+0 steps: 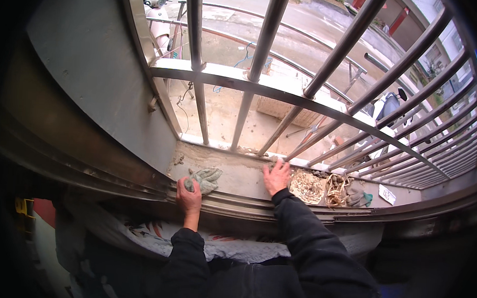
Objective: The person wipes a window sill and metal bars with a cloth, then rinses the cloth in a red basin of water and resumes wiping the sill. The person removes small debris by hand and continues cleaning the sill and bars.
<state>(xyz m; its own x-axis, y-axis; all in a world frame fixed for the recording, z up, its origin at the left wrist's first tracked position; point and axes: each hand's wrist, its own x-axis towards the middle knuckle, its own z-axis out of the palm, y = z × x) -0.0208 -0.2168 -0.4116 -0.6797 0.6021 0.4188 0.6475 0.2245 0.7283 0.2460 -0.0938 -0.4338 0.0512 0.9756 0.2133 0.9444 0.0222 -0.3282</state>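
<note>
My left hand [189,196] grips the near end of a crumpled grey-green cloth or work glove [208,179] at the left of the window sill. The rest of it lies on the dusty sill [237,171]. To the right, my right hand [277,178] is spread above the sill with nothing in it, its fingertips close to the foot of the metal bars. Just right of that hand lie a patch of pale, dried pieces [308,187] and a bundle of dry, straw-coloured stalks [337,190].
A grey glove with a green end [358,198] and a white paper scrap [386,194] lie farther right. Metal window bars [242,117] stand along the sill's far side. The raised window track [236,203] runs along its near edge. Floral fabric [159,231] hangs below.
</note>
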